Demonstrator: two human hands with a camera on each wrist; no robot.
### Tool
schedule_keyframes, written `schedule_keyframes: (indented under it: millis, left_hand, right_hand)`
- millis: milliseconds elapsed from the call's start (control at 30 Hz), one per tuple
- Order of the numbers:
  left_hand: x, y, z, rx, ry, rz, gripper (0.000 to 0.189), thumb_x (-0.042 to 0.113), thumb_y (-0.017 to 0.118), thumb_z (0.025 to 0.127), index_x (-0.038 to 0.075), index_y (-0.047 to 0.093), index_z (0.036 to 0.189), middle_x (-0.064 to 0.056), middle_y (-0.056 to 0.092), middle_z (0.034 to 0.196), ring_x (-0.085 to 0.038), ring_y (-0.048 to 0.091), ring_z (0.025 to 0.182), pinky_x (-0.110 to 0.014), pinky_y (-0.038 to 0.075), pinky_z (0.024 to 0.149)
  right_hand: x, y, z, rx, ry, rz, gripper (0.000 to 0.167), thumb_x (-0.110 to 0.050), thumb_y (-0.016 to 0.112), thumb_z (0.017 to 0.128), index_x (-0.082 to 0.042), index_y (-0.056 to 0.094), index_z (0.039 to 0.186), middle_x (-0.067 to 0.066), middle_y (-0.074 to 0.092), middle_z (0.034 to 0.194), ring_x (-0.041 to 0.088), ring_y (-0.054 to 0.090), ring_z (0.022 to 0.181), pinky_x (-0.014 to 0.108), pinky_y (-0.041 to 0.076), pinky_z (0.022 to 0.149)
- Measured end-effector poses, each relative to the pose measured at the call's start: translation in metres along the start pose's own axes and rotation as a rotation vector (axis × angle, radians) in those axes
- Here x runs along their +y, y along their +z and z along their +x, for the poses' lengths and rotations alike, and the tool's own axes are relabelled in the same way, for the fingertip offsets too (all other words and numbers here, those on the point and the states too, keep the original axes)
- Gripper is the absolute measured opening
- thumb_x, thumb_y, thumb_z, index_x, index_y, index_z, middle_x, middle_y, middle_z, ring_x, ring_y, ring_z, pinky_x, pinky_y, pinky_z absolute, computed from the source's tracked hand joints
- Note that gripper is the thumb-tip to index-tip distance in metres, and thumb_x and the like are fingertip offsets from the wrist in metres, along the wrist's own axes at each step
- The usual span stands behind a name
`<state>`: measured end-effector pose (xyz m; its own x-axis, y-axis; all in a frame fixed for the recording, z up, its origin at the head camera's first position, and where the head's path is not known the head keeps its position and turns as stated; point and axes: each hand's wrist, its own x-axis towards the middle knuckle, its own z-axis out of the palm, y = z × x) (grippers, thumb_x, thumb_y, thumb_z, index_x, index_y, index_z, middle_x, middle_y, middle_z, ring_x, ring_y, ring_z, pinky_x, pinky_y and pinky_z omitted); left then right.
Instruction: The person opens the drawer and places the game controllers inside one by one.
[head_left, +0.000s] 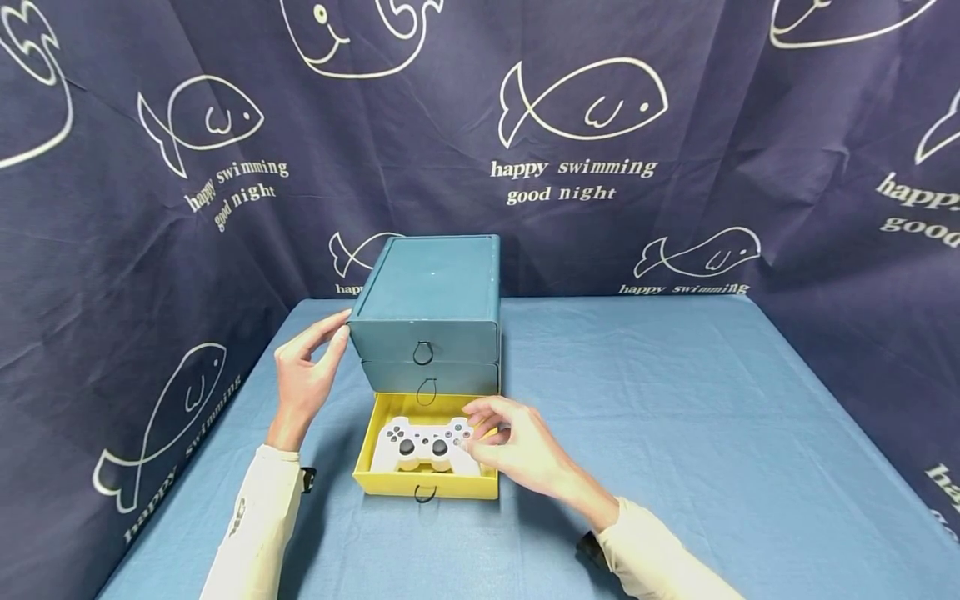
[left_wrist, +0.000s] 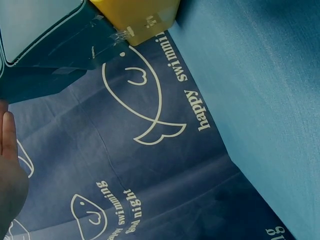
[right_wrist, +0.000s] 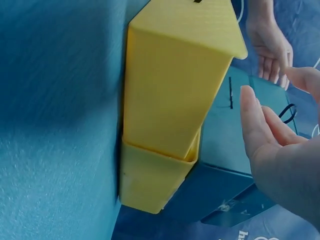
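Note:
A white game controller [head_left: 424, 446] with two black thumbsticks lies face up in the pulled-out yellow drawer [head_left: 420, 485]. Above that drawer sit two teal drawers in a stacked cabinet [head_left: 431, 279]. My right hand [head_left: 517, 442] hovers over the drawer's right side, loosely bent, its fingertips overlapping the controller's right end in the head view. The right wrist view has this hand [right_wrist: 285, 155] above the drawer wall with nothing visible between thumb and fingers; the controller is hidden there. My left hand [head_left: 306, 375] rests its fingertips against the cabinet's upper left front edge.
Small black loop pulls [head_left: 423, 353] hang on the drawer fronts. A blue cloth [head_left: 675, 433] covers the table. Dark blue curtains [head_left: 585, 233] printed with white fish enclose the back and sides.

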<state>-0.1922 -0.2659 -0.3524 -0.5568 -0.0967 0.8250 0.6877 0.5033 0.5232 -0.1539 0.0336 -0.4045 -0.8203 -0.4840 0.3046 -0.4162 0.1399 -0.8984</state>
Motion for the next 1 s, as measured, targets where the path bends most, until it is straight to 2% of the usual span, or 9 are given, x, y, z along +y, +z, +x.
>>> schedule_keyframes:
  millis: [200, 433, 667, 1000]
  left_hand:
    - [0.006, -0.001, 0.001, 0.002, 0.004, -0.007, 0.028, -0.017, 0.066, 0.091, -0.013, 0.072, 0.118, -0.030, 0.071, 0.109, 0.005, 0.067, 0.097, -0.017, 0.050, 0.092]
    - [-0.020, -0.001, -0.003, 0.007, 0.000, -0.002, 0.030, -0.018, 0.068, 0.089, -0.010, 0.073, 0.118, -0.027, 0.073, 0.110, 0.003, 0.068, 0.097, -0.017, 0.051, 0.091]
    - [-0.028, -0.002, -0.004, 0.001, 0.003, -0.017, 0.030, -0.012, 0.071, 0.091, -0.004, 0.075, 0.119, -0.020, 0.075, 0.111, -0.001, 0.070, 0.096, -0.019, 0.052, 0.091]
    - [-0.027, -0.003, -0.004, -0.005, 0.006, -0.011, 0.030, -0.010, 0.070, 0.092, -0.003, 0.075, 0.121, -0.019, 0.075, 0.112, -0.001, 0.070, 0.098, -0.019, 0.052, 0.091]
  right_hand:
    - [-0.004, 0.006, -0.009, 0.006, -0.036, 0.053, 0.036, 0.002, 0.073, 0.085, 0.004, 0.069, 0.121, 0.020, 0.067, 0.103, 0.024, 0.069, 0.092, 0.035, 0.059, 0.082]
    - [-0.007, 0.019, -0.021, -0.026, -0.081, 0.090, 0.033, -0.002, 0.075, 0.088, 0.005, 0.068, 0.120, 0.018, 0.069, 0.104, 0.021, 0.069, 0.092, 0.035, 0.059, 0.084]
    - [-0.007, 0.036, -0.033, -0.073, -0.068, 0.113, 0.028, -0.006, 0.078, 0.089, -0.001, 0.070, 0.116, 0.016, 0.069, 0.103, 0.014, 0.068, 0.091, 0.033, 0.058, 0.084]
    - [-0.004, 0.047, -0.039, -0.140, -0.005, 0.127, 0.030, -0.009, 0.077, 0.092, 0.002, 0.070, 0.118, 0.015, 0.070, 0.104, 0.013, 0.067, 0.093, 0.032, 0.058, 0.085]
